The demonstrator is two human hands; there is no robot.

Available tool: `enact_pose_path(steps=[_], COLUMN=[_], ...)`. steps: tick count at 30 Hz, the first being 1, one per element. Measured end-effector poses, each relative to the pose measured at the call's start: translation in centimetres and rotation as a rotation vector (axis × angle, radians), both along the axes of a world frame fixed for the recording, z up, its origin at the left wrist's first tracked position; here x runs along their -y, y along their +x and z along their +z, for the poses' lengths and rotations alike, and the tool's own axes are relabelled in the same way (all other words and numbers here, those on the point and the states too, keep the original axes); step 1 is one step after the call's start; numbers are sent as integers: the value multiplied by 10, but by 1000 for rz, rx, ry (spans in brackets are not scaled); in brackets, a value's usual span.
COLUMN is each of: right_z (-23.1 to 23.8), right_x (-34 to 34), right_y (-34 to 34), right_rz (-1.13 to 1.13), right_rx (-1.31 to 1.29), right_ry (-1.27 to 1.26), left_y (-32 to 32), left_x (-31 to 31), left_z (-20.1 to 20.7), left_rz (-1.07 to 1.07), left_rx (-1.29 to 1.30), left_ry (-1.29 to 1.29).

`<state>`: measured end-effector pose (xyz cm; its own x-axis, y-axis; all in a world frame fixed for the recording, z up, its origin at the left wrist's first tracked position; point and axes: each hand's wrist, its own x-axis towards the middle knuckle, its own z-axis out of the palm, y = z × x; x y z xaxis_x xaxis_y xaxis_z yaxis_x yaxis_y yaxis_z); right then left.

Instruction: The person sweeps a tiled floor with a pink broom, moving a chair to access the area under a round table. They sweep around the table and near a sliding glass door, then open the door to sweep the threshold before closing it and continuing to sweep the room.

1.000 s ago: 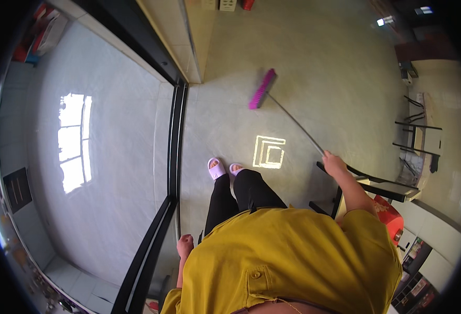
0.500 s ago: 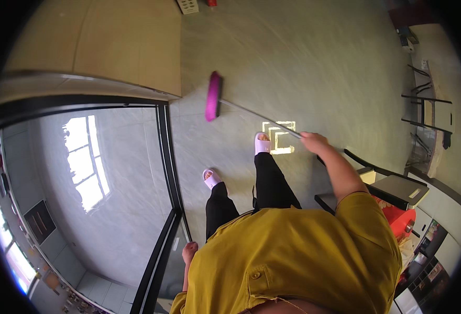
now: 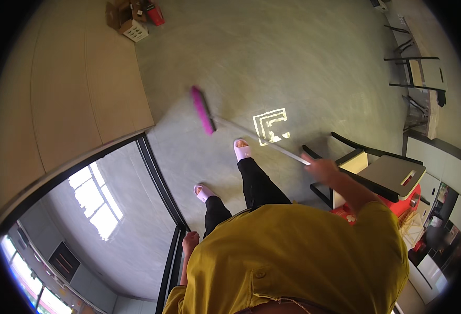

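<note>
My right hand (image 3: 322,168) is closed around the pale grey handle of a broom (image 3: 203,111). The handle slants from my hand to the far left, where the broom's magenta head meets the grey floor, slightly smeared by motion. My left hand (image 3: 190,242) hangs low at my left side, fingers curled in, close to the black door frame (image 3: 160,180). What it grips, if anything, is hidden. My feet, in pale pink slippers (image 3: 242,150), stand on the floor between the frame and the broom.
A black-framed chair (image 3: 390,175) stands beside my right arm, with a red object (image 3: 411,201) behind it. Beige cabinet panels (image 3: 94,89) line the left. An open cardboard box (image 3: 123,15) sits at the far left. More chairs (image 3: 416,72) stand by a table at far right.
The broom head has shifted left and a little nearer, and my right hand has come nearer me. My view has turned and moved, bringing the cardboard box into sight. My left hand stays curled.
</note>
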<state>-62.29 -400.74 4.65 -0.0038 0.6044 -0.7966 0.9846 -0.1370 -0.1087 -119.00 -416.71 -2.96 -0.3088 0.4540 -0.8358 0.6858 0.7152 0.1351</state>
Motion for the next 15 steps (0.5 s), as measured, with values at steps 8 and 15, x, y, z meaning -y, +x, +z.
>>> enact_pose_path(steps=[8,15], right_z=[-87,-47], right_x=[-66,-116], right_y=[-37,173], right_rz=[261,153], right_rx=[-66,283], right_ry=[-147,85], left_y=[30,24], left_x=[-46,-30], left_z=[23,18], left_rz=[-48,-106], left_rx=[-108,37], left_ry=[-51,-4])
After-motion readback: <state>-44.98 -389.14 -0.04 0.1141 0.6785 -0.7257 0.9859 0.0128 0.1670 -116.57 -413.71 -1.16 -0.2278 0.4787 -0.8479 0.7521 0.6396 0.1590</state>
